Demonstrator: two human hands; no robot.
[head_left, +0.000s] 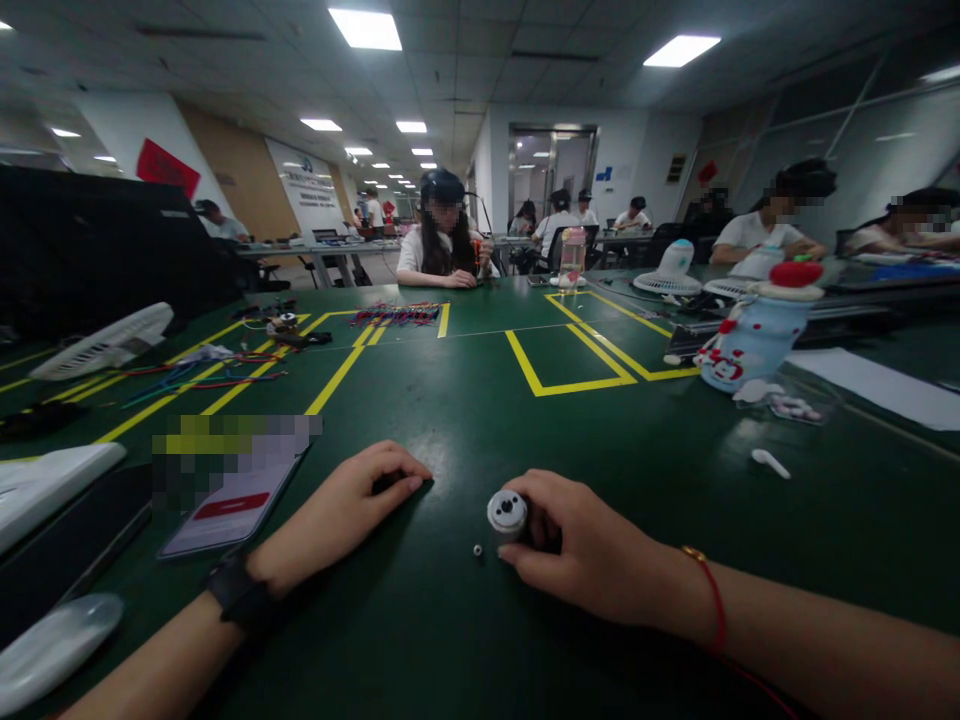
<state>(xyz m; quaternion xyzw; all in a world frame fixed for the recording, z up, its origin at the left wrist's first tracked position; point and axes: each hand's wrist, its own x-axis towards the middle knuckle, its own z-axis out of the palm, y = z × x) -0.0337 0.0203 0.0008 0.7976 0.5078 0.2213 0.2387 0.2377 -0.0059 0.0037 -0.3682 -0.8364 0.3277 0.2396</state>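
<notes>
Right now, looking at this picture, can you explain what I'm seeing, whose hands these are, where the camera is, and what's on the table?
There is no machine here. The one picture comes from a camera worn on a person's head, looking forward and down, so the two bare arms at the bottom are that person's own. The right hand grips a small grey cylinder standing on the green table; a tiny white ring lies just beside it. The left hand rests curled on the table, and whether it holds anything is hidden. A phone lies to its left. Farther off are coloured wires, a small white piece and a decorated bottle. Other people sit at the far tables.
</notes>
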